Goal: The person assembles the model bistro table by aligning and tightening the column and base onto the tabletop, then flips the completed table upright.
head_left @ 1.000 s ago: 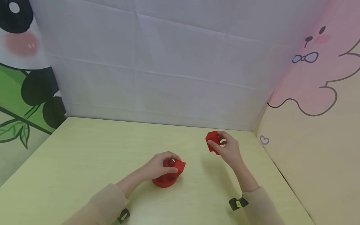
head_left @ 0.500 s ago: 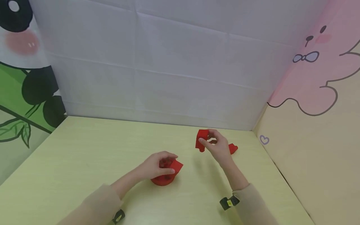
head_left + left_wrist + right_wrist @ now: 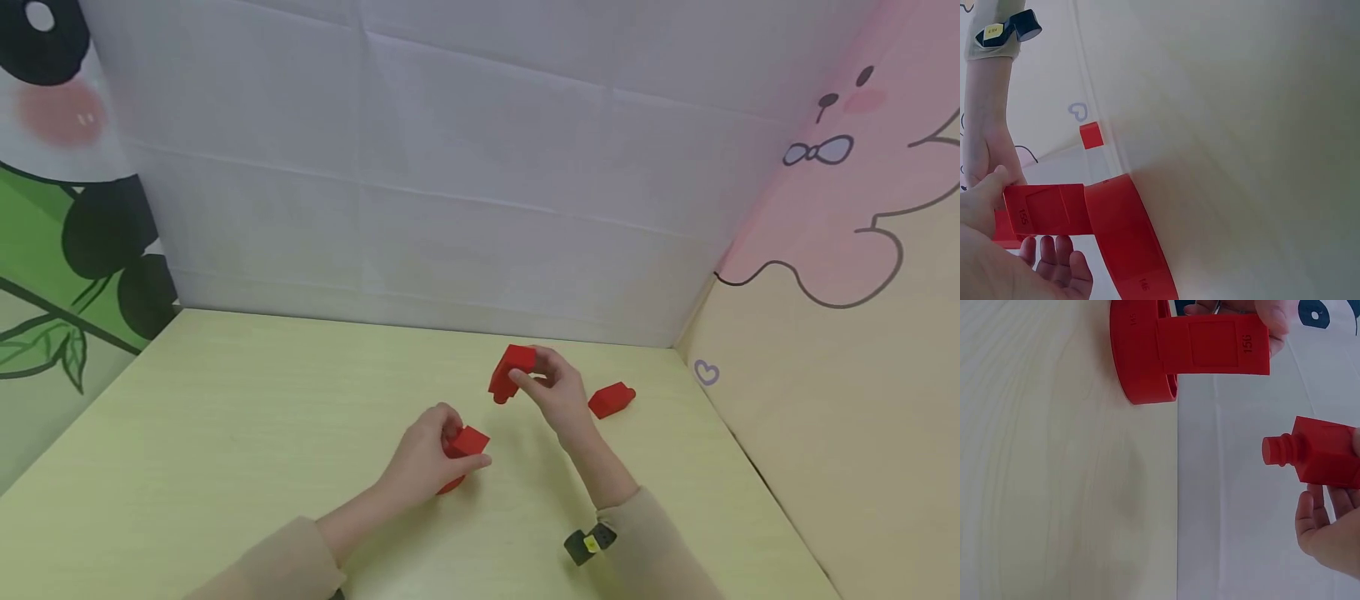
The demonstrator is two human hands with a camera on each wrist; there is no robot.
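Note:
A red block point(image 3: 471, 440) with raised panels and numbers on its sides stands on a round red base point(image 3: 450, 486), a ring-like piece. My left hand point(image 3: 416, 467) is around this block, with the thumb along the near side and the index finger curled behind; it hides most of the base in the head view. In the right wrist view the left thumb lies on the top end of the block. My right hand point(image 3: 558, 400) pinches a second red block point(image 3: 1325, 453) by one end, above the table and apart from the base. A ridged round knob sticks out of that block's lower end.
A third red block point(image 3: 611, 400) with a small knob lies on the pale wooden table point(image 3: 262, 417), right of my right hand. Behind the table hangs a white cloth point(image 3: 450, 167). Cartoon-printed walls stand left and right.
My right hand has moved left with its red block, nearer the standing one. The loose red block behind it has come into full view. The left hand has shifted its fingers round the standing block.

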